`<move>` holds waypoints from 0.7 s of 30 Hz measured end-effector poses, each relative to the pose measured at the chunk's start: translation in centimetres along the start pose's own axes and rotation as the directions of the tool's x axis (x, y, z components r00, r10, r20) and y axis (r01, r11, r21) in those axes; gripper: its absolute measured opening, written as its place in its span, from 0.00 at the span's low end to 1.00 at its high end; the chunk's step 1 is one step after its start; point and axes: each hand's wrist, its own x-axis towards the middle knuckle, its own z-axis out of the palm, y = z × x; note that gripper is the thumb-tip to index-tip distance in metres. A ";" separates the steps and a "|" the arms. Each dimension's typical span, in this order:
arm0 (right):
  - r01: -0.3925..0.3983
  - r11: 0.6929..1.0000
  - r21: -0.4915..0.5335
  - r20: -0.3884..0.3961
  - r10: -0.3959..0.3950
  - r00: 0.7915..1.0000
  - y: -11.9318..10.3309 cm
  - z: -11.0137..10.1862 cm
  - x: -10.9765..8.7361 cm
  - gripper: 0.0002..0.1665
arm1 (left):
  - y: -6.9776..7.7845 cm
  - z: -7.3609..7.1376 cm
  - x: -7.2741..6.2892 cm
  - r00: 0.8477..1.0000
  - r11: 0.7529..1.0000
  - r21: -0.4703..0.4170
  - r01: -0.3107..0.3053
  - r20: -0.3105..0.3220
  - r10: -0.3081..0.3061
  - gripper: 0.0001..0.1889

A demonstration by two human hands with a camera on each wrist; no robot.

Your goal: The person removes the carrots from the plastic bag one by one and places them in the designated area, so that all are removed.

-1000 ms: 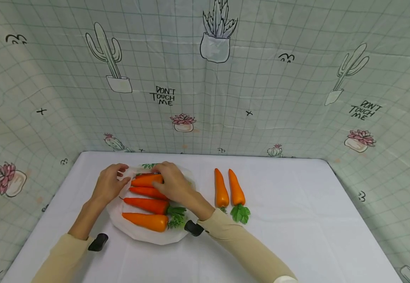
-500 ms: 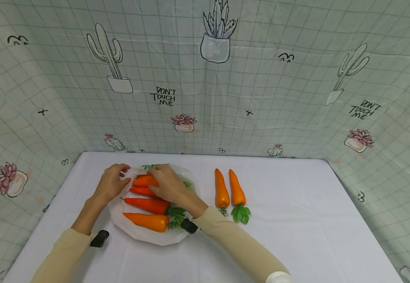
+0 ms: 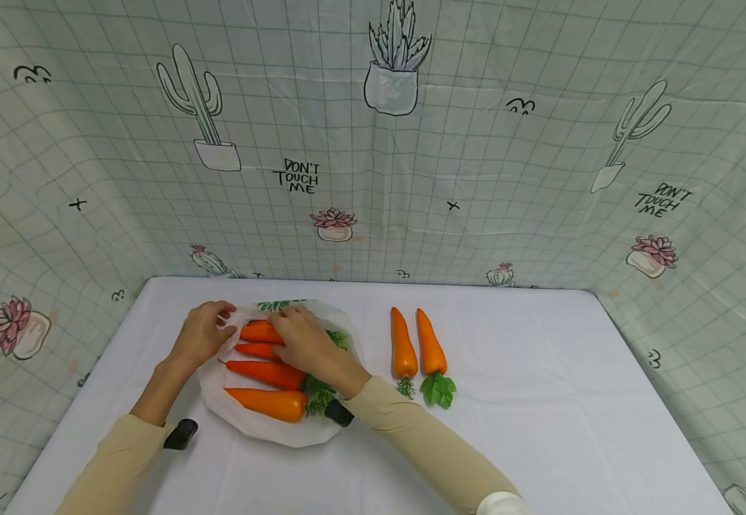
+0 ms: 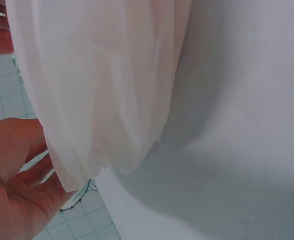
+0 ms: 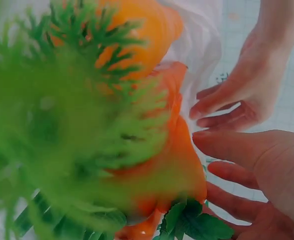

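In the head view several orange and red-orange carrots lie in a thin white plastic bag (image 3: pixel 266 435), tips to the left and leafy tops to the right. My left hand (image 3: pixel 199 336) holds the bag's upper left edge between curved fingers and thumb; in the left wrist view the bag's wall hides its fingertips. My right hand (image 3: pixel 311 347) reaches over the bag and grips the uppermost orange carrot (image 3: pixel 259 330), covering its thick end. Below that lie a thinner red-orange carrot (image 3: pixel 255 350), another red-orange carrot (image 3: pixel 263 372) and a lighter orange carrot (image 3: pixel 266 404).
Two orange carrots, a left one (image 3: pixel 403 347) and a right one (image 3: pixel 433 343), lie side by side on the white table (image 3: pixel 540 400), green tops toward the front. A grid-patterned cloth (image 3: pixel 450 157) with cactus drawings hangs behind and at both sides.
My right hand and forearm have shifted slightly left and toward the front, uncovering more green tops at the bag's right side. My left hand has hardly moved.
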 end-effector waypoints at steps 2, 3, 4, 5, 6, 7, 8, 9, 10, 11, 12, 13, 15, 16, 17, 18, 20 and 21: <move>0.001 1.000 -0.029 -0.005 -0.001 1.000 -0.1 0.0 0.0 0.26 | 0.0 0.0 0.0 1.000 1.000 -0.001 0.005 0.004 -0.005 0.17; 0.004 0.999 -0.047 -0.008 -0.004 1.000 -0.1 0.0 0.0 0.26 | 0.0 0.0 0.0 1.000 1.000 -0.002 0.010 0.006 -0.010 0.17; 0.008 0.997 -0.076 -0.016 -0.009 1.000 -0.1 0.0 0.0 0.26 | 0.0 0.1 -0.1 1.000 1.000 -0.003 0.012 0.006 -0.012 0.16; 0.010 0.995 -0.103 -0.023 -0.012 1.000 -0.2 0.1 0.0 0.26 | 0.0 0.1 -0.1 1.000 1.000 -0.003 0.013 0.006 -0.013 0.16; 0.014 0.991 -0.135 -0.031 -0.018 0.999 -0.1 0.2 0.0 0.26 | 0.0 0.2 -0.1 1.000 1.000 -0.003 0.017 0.008 -0.017 0.16; 0.018 0.986 -0.165 -0.038 -0.025 0.999 -0.1 0.3 0.0 0.26 | -0.1 0.2 -0.2 1.000 1.000 -0.003 0.021 0.009 -0.021 0.16; 0.017 0.982 -0.186 -0.042 -0.025 0.999 -0.2 0.3 0.0 0.26 | -0.1 0.2 -0.2 1.000 1.000 -0.004 0.026 0.010 -0.026 0.16; 0.015 0.980 -0.199 -0.044 -0.024 0.999 -0.2 0.4 0.0 0.25 | -0.1 0.3 -0.2 1.000 1.000 -0.005 0.029 0.011 -0.029 0.16; 0.014 0.977 -0.212 -0.047 -0.025 0.999 -0.2 0.5 0.0 0.25 | -0.1 0.3 -0.2 0.999 0.999 -0.005 0.031 0.012 -0.031 0.16; 0.014 0.976 -0.218 -0.047 -0.024 0.999 -0.2 0.6 0.0 0.24 | -0.1 0.3 -0.2 0.999 0.999 -0.006 0.038 0.015 -0.038 0.17; 0.014 0.975 -0.223 -0.047 -0.025 0.999 -0.2 0.6 0.0 0.24 | -0.1 0.2 -0.2 0.999 0.999 -0.005 0.043 0.018 -0.043 0.17; 0.015 0.974 -0.225 -0.048 -0.027 0.999 -0.3 0.7 -0.1 0.23 | -0.2 0.2 -0.2 0.999 0.999 -0.006 0.047 0.021 -0.047 0.17; 0.021 0.972 -0.236 -0.054 -0.035 0.998 -0.3 0.8 -0.2 0.22 | -0.2 0.2 -0.1 0.998 0.998 -0.006 0.057 0.027 -0.057 0.17; 0.022 0.970 -0.243 -0.060 -0.038 0.997 -0.3 0.8 -0.2 0.21 | -0.2 0.3 -0.1 0.998 0.998 -0.005 0.063 0.030 -0.063 0.17; 0.024 0.969 -0.247 -0.065 -0.041 0.997 -0.3 0.9 -0.3 0.21 | -0.2 0.3 -0.1 0.997 0.998 -0.005 0.068 0.032 -0.068 0.18; 0.024 0.969 -0.247 -0.072 -0.043 0.996 -0.3 0.9 -0.3 0.20 | -0.2 0.3 -0.1 0.997 0.997 -0.004 0.072 0.033 -0.071 0.18; 0.023 0.969 -0.246 -0.085 -0.045 0.995 -0.4 1.0 -0.4 0.20 | -0.3 0.4 -0.2 0.996 0.997 -0.005 0.080 0.035 -0.080 0.18; 0.021 0.969 -0.245 -0.088 -0.044 0.995 -0.4 1.0 -0.4 0.19 | -0.3 0.4 -0.2 0.996 0.997 -0.005 0.081 0.033 -0.080 0.18</move>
